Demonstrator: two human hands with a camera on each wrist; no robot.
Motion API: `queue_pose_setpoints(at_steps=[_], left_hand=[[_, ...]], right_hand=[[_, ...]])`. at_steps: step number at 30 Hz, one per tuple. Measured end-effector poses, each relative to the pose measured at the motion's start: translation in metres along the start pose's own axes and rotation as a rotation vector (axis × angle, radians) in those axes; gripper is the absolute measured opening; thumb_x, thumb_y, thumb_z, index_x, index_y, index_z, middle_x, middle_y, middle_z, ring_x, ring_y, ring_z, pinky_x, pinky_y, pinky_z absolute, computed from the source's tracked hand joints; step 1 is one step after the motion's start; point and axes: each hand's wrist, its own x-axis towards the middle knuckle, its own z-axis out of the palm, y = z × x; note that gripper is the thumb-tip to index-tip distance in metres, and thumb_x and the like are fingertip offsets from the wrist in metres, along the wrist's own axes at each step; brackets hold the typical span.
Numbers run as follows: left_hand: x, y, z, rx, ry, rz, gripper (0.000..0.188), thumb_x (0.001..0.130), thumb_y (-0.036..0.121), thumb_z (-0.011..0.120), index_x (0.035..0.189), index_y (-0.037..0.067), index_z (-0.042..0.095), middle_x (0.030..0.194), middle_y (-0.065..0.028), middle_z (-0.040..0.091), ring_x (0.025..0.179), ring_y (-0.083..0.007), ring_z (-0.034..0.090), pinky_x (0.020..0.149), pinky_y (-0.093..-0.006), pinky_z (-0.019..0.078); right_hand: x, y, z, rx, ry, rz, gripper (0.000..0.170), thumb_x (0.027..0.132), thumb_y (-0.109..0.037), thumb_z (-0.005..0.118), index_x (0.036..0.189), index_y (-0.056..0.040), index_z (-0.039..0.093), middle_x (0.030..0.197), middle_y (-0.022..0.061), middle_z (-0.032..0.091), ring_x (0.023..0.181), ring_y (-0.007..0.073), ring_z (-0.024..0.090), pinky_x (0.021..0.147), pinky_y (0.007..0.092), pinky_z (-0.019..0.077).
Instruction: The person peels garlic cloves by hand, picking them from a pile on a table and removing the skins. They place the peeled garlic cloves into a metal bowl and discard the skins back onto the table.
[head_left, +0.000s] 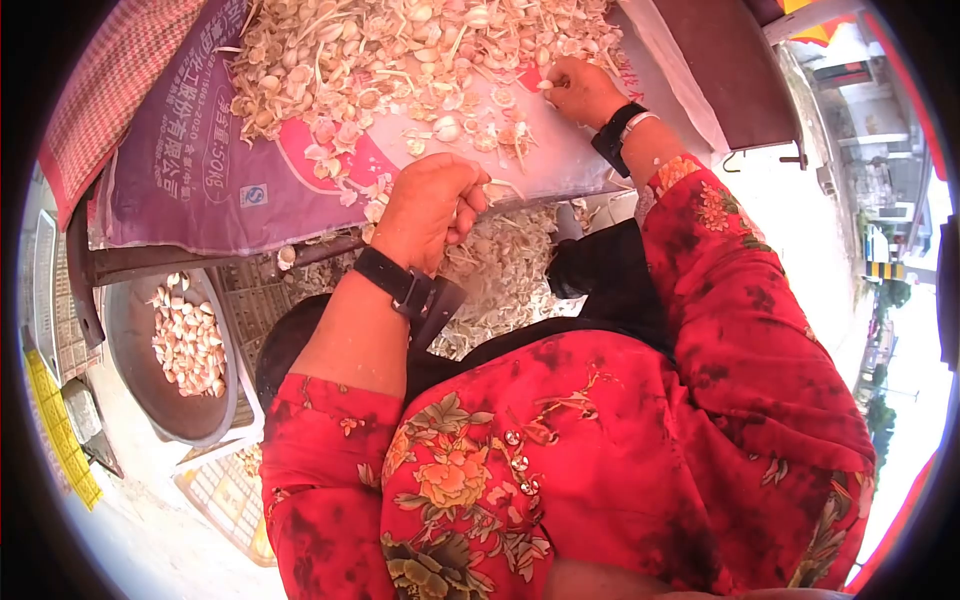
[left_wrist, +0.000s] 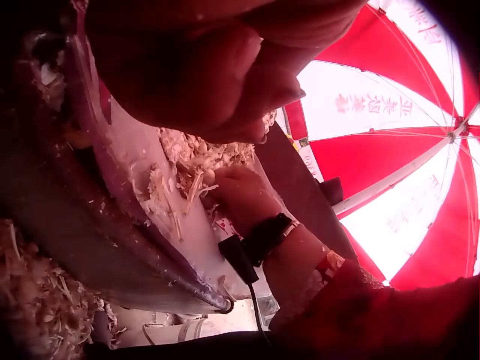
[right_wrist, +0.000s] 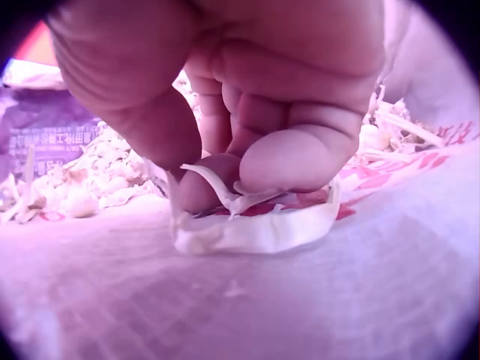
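In the head view, my left hand (head_left: 430, 205) is at the sack's front edge, its fingers curled. A pale garlic skin lies by its fingertips; nothing shows between the fingers in the left wrist view, though the palm is hidden. My right hand (head_left: 587, 92) is farther forward, at the right side of the garlic heap (head_left: 400, 50), pinching a small whitish garlic piece (head_left: 545, 84). Close up in the right wrist view, the bent fingers touch a thin, curling garlic skin (right_wrist: 259, 231) on the pale sack (right_wrist: 300, 300).
A basin (head_left: 232, 400) of garlic cloves (head_left: 188, 335) stands lower left, near a yellowish crate (head_left: 225, 500). More skins (head_left: 500, 260) are heaped below the table edge. A checked cloth (head_left: 110, 90) hangs at the left. A red and white umbrella (left_wrist: 375, 150) is overhead.
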Motion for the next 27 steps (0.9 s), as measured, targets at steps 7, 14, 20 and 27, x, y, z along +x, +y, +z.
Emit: queue_pose_setpoints(at_steps=[7,14,20,27], left_hand=[[0.001,-0.007,0.005,0.014,0.014,0.004,0.015,0.087,0.016,0.056,0.089,0.001,0.059,0.067,-0.0046,0.059,0.044,-0.0071,0.048,0.035,-0.0194,0.0303],[0.01,-0.008,0.011,-0.022,-0.024,-0.01,0.016,0.087,0.016,0.056,0.091,0.001,0.058,0.068,-0.0052,0.059,0.045,-0.0075,0.048,0.035,-0.0191,0.032],[0.013,-0.009,0.014,-0.012,-0.056,-0.029,0.019,0.09,0.019,0.054,0.093,0.0,0.057,0.068,-0.0064,0.059,0.046,-0.0082,0.05,0.035,-0.0201,0.0327],[0.004,-0.02,0.029,-0.033,-0.169,-0.231,0.049,0.094,0.048,0.042,0.101,0.001,0.055,0.076,-0.0111,0.062,0.05,-0.0141,0.056,0.038,-0.0231,0.0366]], right_hand=[[-0.041,-0.028,-0.026,0.992,-0.313,0.1,0.015,0.087,-0.012,0.063,0.099,-0.0037,0.057,0.092,0.0089,0.066,0.073,0.012,0.063,0.057,0.0235,0.0477],[-0.096,-0.051,-0.048,1.118,-0.472,-0.003,0.015,0.09,-0.013,0.061,0.1,-0.0017,0.058,0.093,0.0091,0.066,0.075,0.0139,0.065,0.06,0.0237,0.0512],[-0.132,-0.033,-0.099,0.77,-0.267,0.099,0.016,0.085,-0.013,0.066,0.093,-0.001,0.06,0.079,0.0079,0.067,0.068,0.0124,0.064,0.057,0.0225,0.0486],[-0.144,-0.098,-0.048,0.775,-0.369,-0.156,0.011,0.083,-0.002,0.065,0.092,-0.0013,0.058,0.079,0.0029,0.063,0.07,0.0078,0.06,0.062,0.0223,0.0477]])
